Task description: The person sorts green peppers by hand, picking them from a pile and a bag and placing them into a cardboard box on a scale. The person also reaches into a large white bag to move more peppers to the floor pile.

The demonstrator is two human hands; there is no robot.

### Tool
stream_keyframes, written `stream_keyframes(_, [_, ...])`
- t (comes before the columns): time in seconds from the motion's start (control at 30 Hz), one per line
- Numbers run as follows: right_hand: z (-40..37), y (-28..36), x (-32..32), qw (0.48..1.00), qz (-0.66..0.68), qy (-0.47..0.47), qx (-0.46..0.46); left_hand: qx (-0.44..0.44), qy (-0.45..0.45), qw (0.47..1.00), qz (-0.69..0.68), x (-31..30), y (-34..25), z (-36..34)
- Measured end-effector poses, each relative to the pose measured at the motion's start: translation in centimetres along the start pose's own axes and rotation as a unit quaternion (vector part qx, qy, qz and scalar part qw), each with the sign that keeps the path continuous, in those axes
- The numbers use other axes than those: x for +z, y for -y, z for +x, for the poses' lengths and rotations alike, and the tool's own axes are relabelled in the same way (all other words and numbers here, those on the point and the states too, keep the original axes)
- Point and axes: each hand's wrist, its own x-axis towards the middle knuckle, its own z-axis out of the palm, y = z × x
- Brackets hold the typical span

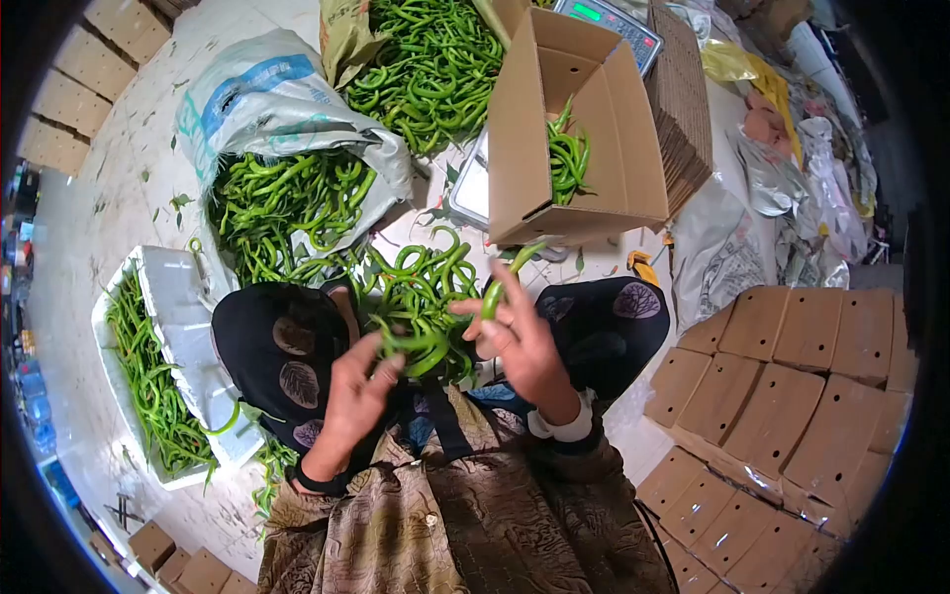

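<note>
beyond the knees, a cardboard box [520, 129] and plastic sack [267, 94] hold glossy curved peppers [287, 208]; right hand [520, 337] pinches one pepper [493, 292], left hand [356, 391] curls round a bunch [426, 297].

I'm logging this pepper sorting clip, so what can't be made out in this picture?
Head view:
1. Scale display: cut by the top edge, digits too small.
2. Cardboard box: its near wall hides most of what is inside.
3. Left hand and right hand: the pepper bunch overlaps them, so their grips are unclear.
</note>
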Motion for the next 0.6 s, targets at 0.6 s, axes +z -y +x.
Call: stream_keyframes(0.6, [0.3, -9.8, 4.9, 0.802, -0.530, 0.252, -0.115, -0.055, -0.322, 0.933, -0.152, -19.9, 3.4, 1.5])
